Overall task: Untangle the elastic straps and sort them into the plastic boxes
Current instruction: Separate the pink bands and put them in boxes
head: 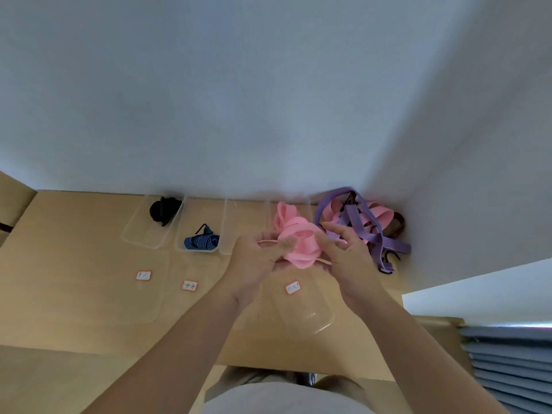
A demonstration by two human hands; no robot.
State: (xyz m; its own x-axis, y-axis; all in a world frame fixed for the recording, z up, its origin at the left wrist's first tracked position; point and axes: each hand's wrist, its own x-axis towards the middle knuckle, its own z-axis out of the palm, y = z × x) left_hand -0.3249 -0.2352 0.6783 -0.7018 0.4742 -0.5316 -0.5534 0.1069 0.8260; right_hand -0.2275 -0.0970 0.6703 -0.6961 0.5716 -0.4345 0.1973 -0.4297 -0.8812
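Tan worktop [74, 294] carried a row of clear boxes [134, 231] along its far edge. At far right, a purple-and-pink tangle [367, 225] lay unsorted. The left hand [257, 258] gripped a pink strap bundle [298, 243] at centre. The right hand [349, 258] had its fingers spread beside it, and I could not tell its grip. I judged two sorted: black strap [164, 210] and blue striped strap [201, 242], each boxed at left.

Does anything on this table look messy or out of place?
Yes. A tangled heap of purple, pink and dark red elastic straps lies in the far right corner of the wooden table, outside the clear plastic boxes. Nothing else stands out.
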